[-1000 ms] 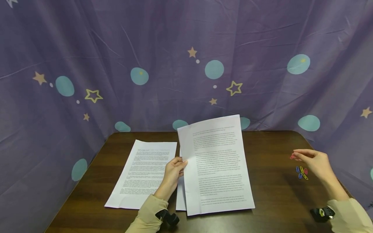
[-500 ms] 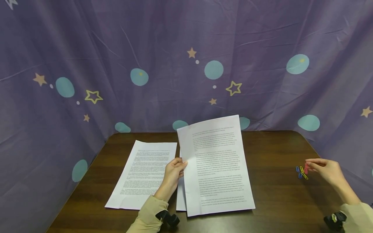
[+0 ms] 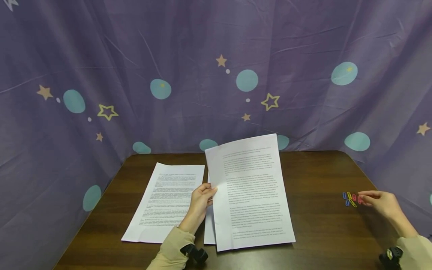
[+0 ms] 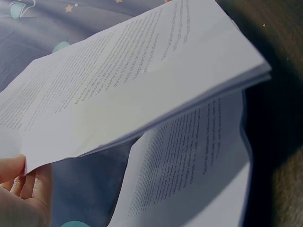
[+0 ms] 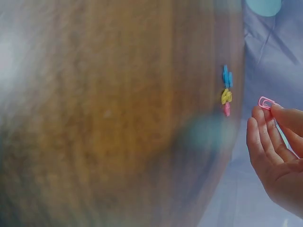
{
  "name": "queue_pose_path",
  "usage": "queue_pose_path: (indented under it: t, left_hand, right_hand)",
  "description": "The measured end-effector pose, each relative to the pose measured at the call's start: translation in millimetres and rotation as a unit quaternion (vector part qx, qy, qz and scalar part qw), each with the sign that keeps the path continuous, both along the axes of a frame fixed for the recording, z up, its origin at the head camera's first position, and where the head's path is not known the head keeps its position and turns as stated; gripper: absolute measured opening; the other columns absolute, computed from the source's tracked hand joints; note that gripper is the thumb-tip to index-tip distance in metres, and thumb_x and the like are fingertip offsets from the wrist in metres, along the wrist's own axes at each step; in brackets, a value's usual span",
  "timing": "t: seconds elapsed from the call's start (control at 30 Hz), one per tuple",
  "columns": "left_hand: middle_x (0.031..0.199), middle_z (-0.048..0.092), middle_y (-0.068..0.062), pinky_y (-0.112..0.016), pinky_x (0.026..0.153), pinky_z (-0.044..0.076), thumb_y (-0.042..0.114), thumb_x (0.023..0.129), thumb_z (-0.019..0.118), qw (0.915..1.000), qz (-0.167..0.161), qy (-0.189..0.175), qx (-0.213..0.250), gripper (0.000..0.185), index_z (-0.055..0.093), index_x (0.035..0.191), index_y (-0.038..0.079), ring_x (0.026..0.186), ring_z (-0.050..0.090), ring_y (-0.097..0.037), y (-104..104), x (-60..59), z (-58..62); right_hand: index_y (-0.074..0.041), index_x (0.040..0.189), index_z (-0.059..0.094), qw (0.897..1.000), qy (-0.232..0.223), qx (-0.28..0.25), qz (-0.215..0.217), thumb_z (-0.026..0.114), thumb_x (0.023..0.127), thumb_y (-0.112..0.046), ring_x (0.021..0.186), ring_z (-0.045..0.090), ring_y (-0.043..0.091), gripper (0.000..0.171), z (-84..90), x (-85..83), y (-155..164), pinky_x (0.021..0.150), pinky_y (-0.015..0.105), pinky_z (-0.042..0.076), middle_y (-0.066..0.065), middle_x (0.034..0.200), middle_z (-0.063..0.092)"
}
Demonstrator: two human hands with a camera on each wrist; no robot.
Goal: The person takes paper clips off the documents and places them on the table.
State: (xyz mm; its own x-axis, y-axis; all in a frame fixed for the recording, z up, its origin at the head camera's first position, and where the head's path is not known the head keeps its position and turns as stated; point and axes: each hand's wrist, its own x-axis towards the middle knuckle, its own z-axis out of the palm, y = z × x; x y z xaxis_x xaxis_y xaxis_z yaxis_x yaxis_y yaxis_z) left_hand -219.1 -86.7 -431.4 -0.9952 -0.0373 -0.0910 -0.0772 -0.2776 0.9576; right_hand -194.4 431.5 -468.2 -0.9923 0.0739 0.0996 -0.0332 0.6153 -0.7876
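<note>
My left hand (image 3: 200, 200) pinches the left edge of a thin stack of printed paper (image 3: 253, 195), raised at a tilt above the table. The left wrist view shows several sheet edges in the stack (image 4: 142, 94), with the thumb on its near side and fingers behind. On the right, my right hand (image 3: 383, 204) pinches a pink paper clip (image 5: 266, 102) between thumb and fingertips. Just left of that hand lie several paper clips: blue ones (image 3: 347, 203), yellow ones (image 3: 349, 196) and a pink one (image 3: 354, 197).
A second printed stack (image 3: 168, 206) lies flat on the left of the brown wooden table (image 3: 317, 232). More white paper (image 3: 209, 227) shows partly from under the raised stack. A purple patterned curtain (image 3: 189, 123) hangs behind the table's far edge.
My right hand has moved right and nearer the table, from above the clips to beside them, still pinching the pink paper clip. The left hand and its stack stay in place.
</note>
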Motion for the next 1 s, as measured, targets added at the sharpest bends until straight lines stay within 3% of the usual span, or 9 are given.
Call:
queue_pose_path:
  t: [0.03, 0.13, 0.37, 1.0]
  left_hand:
    - [0.068, 0.061, 0.003, -0.019, 0.049, 0.047, -0.004, 0.081, 0.057, 1.0000, -0.001, 0.000, 0.002, 0.012, 0.050, 0.081, 0.006, 0.057, 0.059, -0.007, 0.1, 0.2, 0.3]
    - [0.068, 0.062, 0.002, -0.019, 0.049, 0.047, -0.003, 0.081, 0.058, 1.0000, 0.000, -0.002, 0.007, 0.011, 0.050, 0.083, 0.004, 0.057, 0.059, -0.007, 0.5, 0.3, 0.8]
    - [0.067, 0.061, 0.003, -0.019, 0.049, 0.046, -0.003, 0.081, 0.057, 1.0000, 0.000, -0.006, 0.006, 0.012, 0.050, 0.082, 0.006, 0.057, 0.058, -0.007, 0.4, 0.6, 1.9]
    - [0.067, 0.061, 0.003, -0.018, 0.047, 0.045, -0.005, 0.080, 0.057, 1.0000, 0.002, 0.001, 0.005, 0.015, 0.052, 0.078, 0.009, 0.056, 0.057, -0.006, 0.5, 1.2, -0.1]
  right_hand:
    - [0.020, 0.091, 0.058, 1.000, -0.003, 0.002, -0.003, 0.051, 0.086, -0.001, 0.058, 0.058, -0.003, 0.023, -2.4, -0.3, 1.0, 0.053, 0.019, 0.049, -0.009, 0.066, 0.064]
    - [0.023, 0.090, 0.056, 1.000, -0.004, -0.002, -0.002, 0.050, 0.086, 0.001, 0.058, 0.058, -0.003, 0.023, -8.5, -1.7, 4.8, 0.052, 0.020, 0.049, -0.009, 0.063, 0.064]
    - [0.020, 0.084, 0.059, 0.999, -0.014, -0.029, -0.004, 0.050, 0.084, 0.004, 0.057, 0.057, -0.004, 0.018, -16.9, -0.5, 9.1, 0.051, 0.018, 0.048, -0.012, 0.062, 0.063]
    - [0.017, 0.084, 0.062, 0.999, -0.044, 0.010, -0.020, 0.053, 0.084, -0.001, 0.056, 0.054, -0.003, 0.020, -30.0, -5.7, 16.6, 0.050, 0.018, 0.047, -0.010, 0.062, 0.063]
